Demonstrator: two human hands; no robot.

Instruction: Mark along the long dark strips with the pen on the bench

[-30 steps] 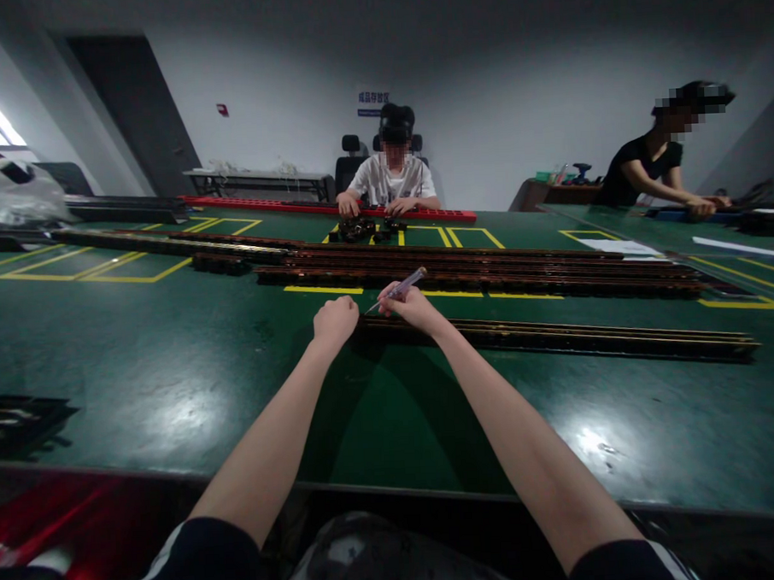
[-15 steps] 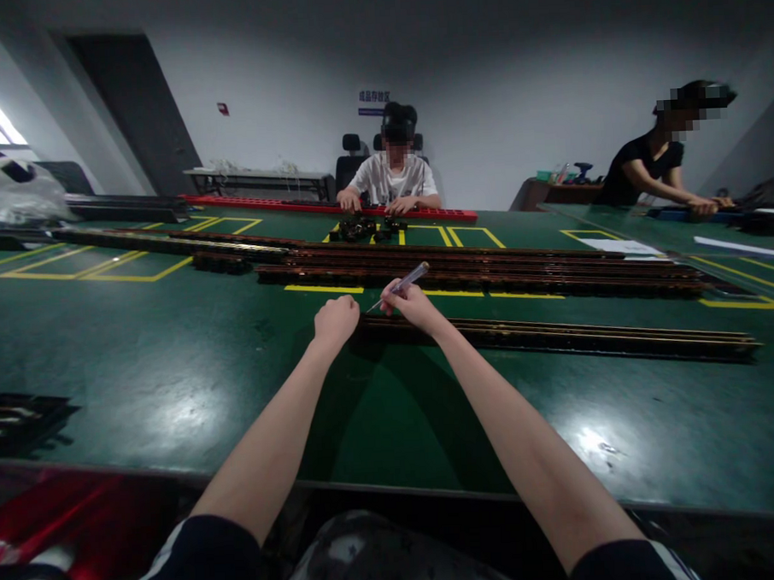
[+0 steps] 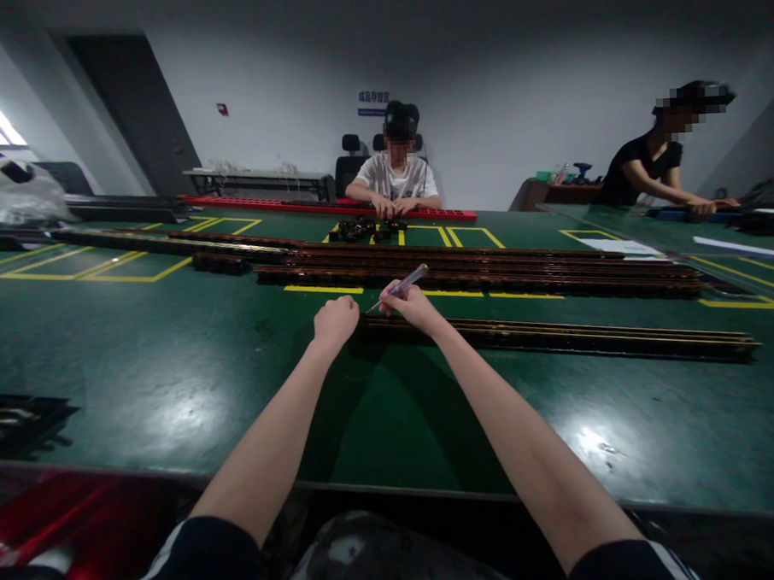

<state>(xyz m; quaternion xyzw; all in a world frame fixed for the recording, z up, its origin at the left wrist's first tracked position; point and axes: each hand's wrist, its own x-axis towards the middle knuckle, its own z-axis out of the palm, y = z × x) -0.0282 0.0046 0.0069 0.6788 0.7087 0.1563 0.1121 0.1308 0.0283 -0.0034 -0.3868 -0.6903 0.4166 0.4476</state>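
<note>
A long dark rail with brass-coloured edges lies on the green table, its left end between my hands. My right hand is closed around a screwdriver with a clear handle; the thin shaft slants down and left toward that rail end. My left hand is closed at the rail's left end, close to the screwdriver's tip. What its fingers grip is hidden behind the knuckles. Whether the tip touches the rail I cannot tell.
Beyond my hands lies a bundle of long dark rails across the green table. More dark pieces lie near the left edge. Across the table a person in white handles small black parts; another person in black works at right.
My hands and the screwdriver stay almost still. The person across has brought one hand over beside the other. The person at right has shifted a hand slightly.
</note>
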